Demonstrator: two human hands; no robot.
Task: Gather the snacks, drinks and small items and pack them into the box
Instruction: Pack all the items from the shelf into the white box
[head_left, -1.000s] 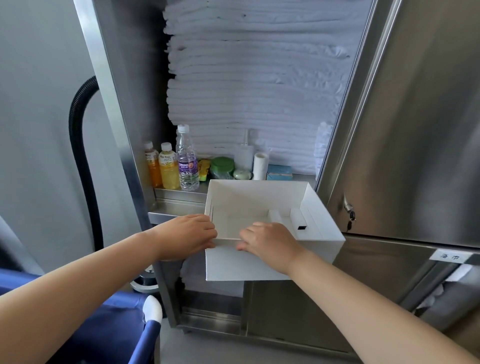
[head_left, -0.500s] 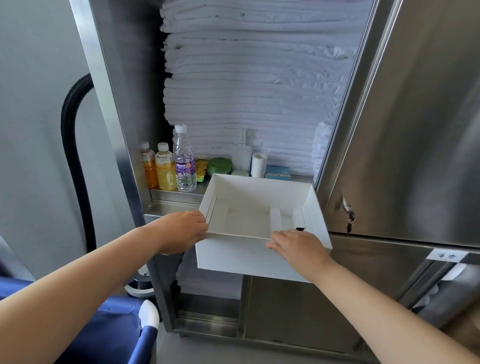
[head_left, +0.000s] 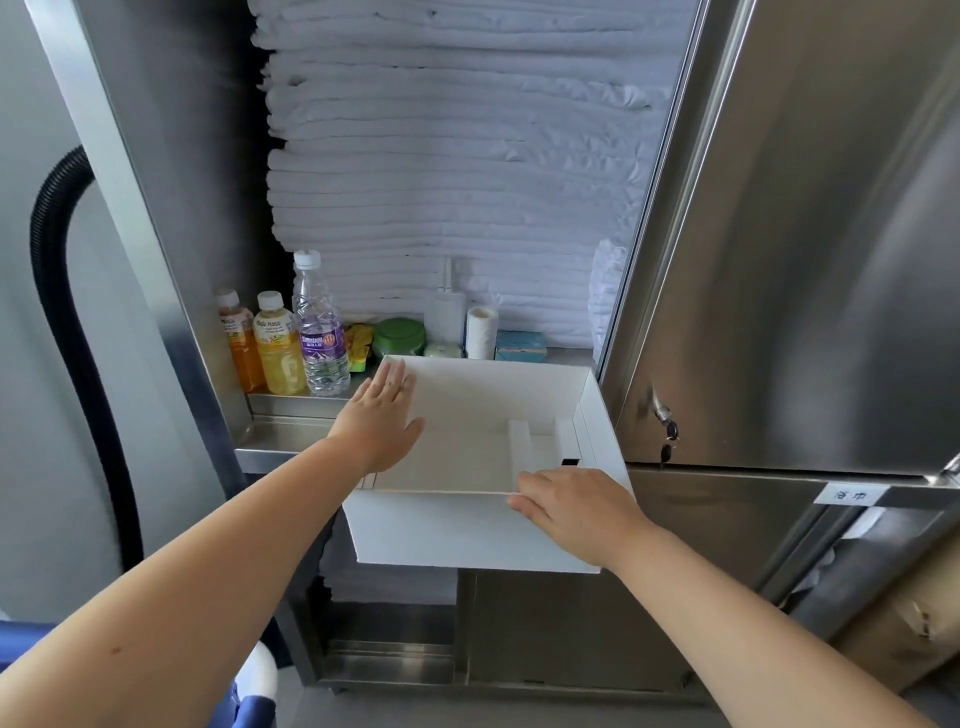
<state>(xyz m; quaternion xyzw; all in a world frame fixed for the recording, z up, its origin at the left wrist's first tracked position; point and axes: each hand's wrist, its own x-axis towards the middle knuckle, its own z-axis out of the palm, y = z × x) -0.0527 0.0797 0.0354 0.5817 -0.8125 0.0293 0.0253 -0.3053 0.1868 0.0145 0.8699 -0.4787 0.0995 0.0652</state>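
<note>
A white open box (head_left: 467, 535) juts out from the steel shelf (head_left: 280, 434). My right hand (head_left: 576, 512) grips its near right rim. My left hand (head_left: 382, 415) is flat with straight fingers over the box's far left corner. Behind the box stand an orange juice bottle (head_left: 239, 343), a yellow juice bottle (head_left: 278, 351) and a water bottle (head_left: 318, 332). Further right are a yellow snack pack (head_left: 358, 343), a green lidded tub (head_left: 399, 336), a white spray bottle (head_left: 445, 306), a white roll (head_left: 481, 332) and a blue carton (head_left: 520, 347).
A tall stack of white towels (head_left: 457, 171) fills the cabinet behind the items. A steel door (head_left: 810, 249) with keys (head_left: 667, 441) stands open on the right. A black hose (head_left: 67, 322) curves on the left. Blue fabric (head_left: 249, 706) lies below.
My left hand has let go of the box's near left edge and moved forward, opening flat over the far left corner. My right hand slid right along the near rim.
</note>
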